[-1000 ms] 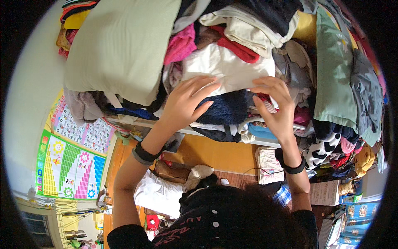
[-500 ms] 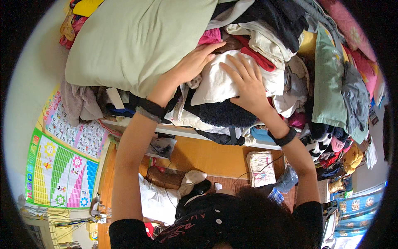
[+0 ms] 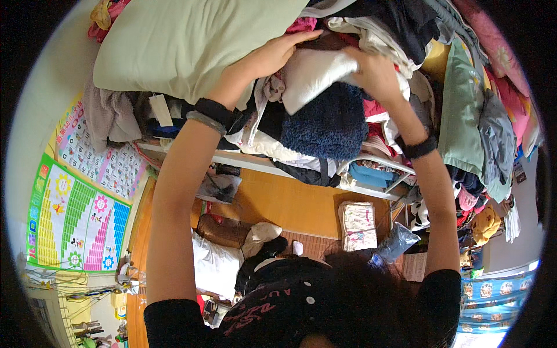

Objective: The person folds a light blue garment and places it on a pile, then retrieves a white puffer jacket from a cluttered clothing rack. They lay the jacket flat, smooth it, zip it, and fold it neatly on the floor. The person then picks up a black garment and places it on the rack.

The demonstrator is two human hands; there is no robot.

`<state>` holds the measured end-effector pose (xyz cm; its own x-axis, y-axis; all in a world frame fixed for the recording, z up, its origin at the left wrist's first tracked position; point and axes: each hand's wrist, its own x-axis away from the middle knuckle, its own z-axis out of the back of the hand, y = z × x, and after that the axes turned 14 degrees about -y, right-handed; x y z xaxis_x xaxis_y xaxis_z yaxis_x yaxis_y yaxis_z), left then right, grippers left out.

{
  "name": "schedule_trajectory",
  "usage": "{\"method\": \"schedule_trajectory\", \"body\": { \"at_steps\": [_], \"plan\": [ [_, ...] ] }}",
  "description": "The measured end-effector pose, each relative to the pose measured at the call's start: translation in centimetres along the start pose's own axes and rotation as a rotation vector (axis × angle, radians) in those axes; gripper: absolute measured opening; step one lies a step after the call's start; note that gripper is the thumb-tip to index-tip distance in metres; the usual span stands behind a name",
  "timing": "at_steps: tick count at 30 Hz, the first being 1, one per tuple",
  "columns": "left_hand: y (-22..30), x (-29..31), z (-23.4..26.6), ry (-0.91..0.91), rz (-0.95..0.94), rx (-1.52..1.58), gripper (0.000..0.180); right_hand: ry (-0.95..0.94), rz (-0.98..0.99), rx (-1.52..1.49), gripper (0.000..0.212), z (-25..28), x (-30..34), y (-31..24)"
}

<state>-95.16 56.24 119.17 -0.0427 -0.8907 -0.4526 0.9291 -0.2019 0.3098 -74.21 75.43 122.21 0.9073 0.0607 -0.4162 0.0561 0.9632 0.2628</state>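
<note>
My left hand lies with fingers stretched out along the edge of a big pale green pillow, beside a white folded cloth. At the cloth's right side my right hand, somewhat blurred, has its fingers bent over the raised edge, gripping it. Under the cloth a dark navy fuzzy piece of fabric shows. A bit of pink fabric sticks out just above my left fingertips. What lies behind the white cloth is hidden.
Piled clothes fill a shelf with a white front rail. A green pillow and a grey garment hang at the right. Below are a folded white patterned cloth and a white pillow. Colourful charts cover the left wall.
My right hand, earlier flat on the white cloth, has moved right and taken its edge. The cloth is lifted and folded upward, showing more navy fabric. My left hand stays by the pillow.
</note>
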Motion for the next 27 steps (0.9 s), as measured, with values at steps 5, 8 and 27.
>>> {"method": "schedule_trajectory", "body": {
  "at_steps": [5,8,27],
  "plan": [
    [0.7,0.5,0.2,0.005,0.003,-0.002,0.061,0.165,0.06,0.088,0.03,0.4,-1.6,1.3],
    [0.9,0.5,-0.2,0.046,-0.05,-0.035,0.064,0.07,0.081,0.109,0.027,-0.5,0.3,0.2],
    [-0.2,-0.8,-0.9,-0.002,0.024,-0.138,0.061,-0.193,0.115,0.073,0.031,-3.4,-4.0,-3.3]
  ]
}}
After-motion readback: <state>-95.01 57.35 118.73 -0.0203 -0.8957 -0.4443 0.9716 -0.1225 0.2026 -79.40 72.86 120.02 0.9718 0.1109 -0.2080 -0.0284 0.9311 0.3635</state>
